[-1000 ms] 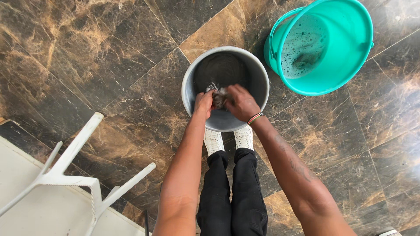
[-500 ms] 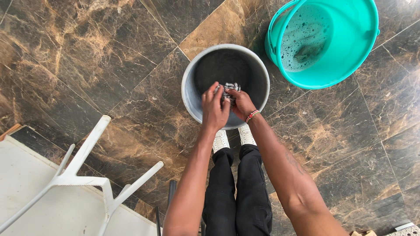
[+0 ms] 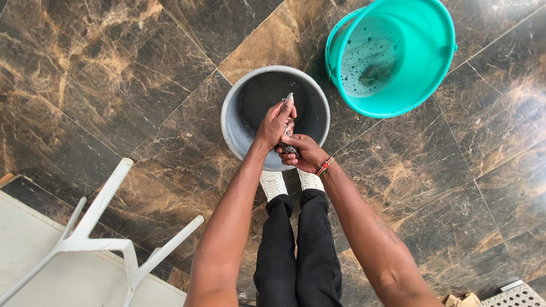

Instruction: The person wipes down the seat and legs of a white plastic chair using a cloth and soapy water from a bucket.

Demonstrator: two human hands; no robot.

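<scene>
The person stands over the floor in dark trousers (image 3: 298, 250) and white shoes (image 3: 274, 184), both arms stretched forward and down. The right hand (image 3: 304, 153) is clenched around the lower end of a small wet grey cloth (image 3: 289, 133), and the left hand (image 3: 274, 122) is closed around its upper end, so the cloth runs as a twisted strip between the two fists. It is held just above the near rim of a grey basin (image 3: 230, 122) that stands on the floor directly in front of the shoes. A red band (image 3: 325, 166) sits on the right wrist.

Judging from the grip, the step in hand is wringing the cloth over the basin. The next move would call for a firm counter-twist of the two fists, kept over the dark water so the run-off falls inside the rim and not on the shoes just below.

To the left and nearer, the white legs of an overturned chair (image 3: 96, 239) lie across the brown marble floor (image 3: 114, 74), well apart from the basin. Beyond the basin, to the right, a teal bucket (image 3: 432, 62) stands close beside it, holding soapy water with something dark sunk in it; what that is cannot be told. Nothing stands between the hands and either vessel.
</scene>
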